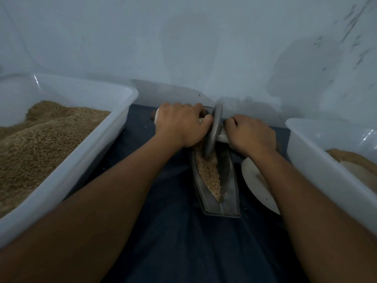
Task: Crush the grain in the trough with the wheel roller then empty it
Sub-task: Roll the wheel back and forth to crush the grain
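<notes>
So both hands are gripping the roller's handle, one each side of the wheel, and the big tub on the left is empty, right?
Not quite. The head view shows the left tub heaped with brown grain, not empty. The rest holds: the left hand and right hand grip the handle either side of the wheel.

Roller handles [221,137] hidden under hands, right tub [318,160] cut off

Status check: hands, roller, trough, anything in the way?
Left hand and right hand grip the wheel roller handles. Wheel at far end of the trough, grain still inside. Nothing blocking.
</notes>
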`<move>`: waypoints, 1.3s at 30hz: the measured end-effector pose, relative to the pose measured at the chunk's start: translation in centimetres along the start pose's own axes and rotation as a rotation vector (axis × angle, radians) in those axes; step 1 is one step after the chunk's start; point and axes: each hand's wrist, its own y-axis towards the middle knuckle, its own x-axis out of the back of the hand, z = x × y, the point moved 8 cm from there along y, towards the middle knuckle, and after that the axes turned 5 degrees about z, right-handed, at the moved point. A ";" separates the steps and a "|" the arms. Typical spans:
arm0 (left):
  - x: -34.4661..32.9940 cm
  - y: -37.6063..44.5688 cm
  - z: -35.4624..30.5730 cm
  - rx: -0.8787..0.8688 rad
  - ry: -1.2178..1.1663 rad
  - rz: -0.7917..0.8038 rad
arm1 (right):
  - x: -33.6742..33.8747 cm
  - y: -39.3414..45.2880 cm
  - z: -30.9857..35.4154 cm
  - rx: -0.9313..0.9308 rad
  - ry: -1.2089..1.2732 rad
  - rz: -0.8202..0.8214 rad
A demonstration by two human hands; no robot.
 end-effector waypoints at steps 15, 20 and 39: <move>-0.1 1.5 -0.3 0.076 0.088 -0.012 | -1.6 2.9 -0.4 0.087 0.098 0.104; -0.2 1.8 -0.1 0.139 0.106 0.033 | -2.1 4.0 -0.4 0.103 0.145 0.173; -0.2 2.4 -0.5 0.167 0.136 0.002 | -3.1 5.1 -0.9 0.100 0.227 0.247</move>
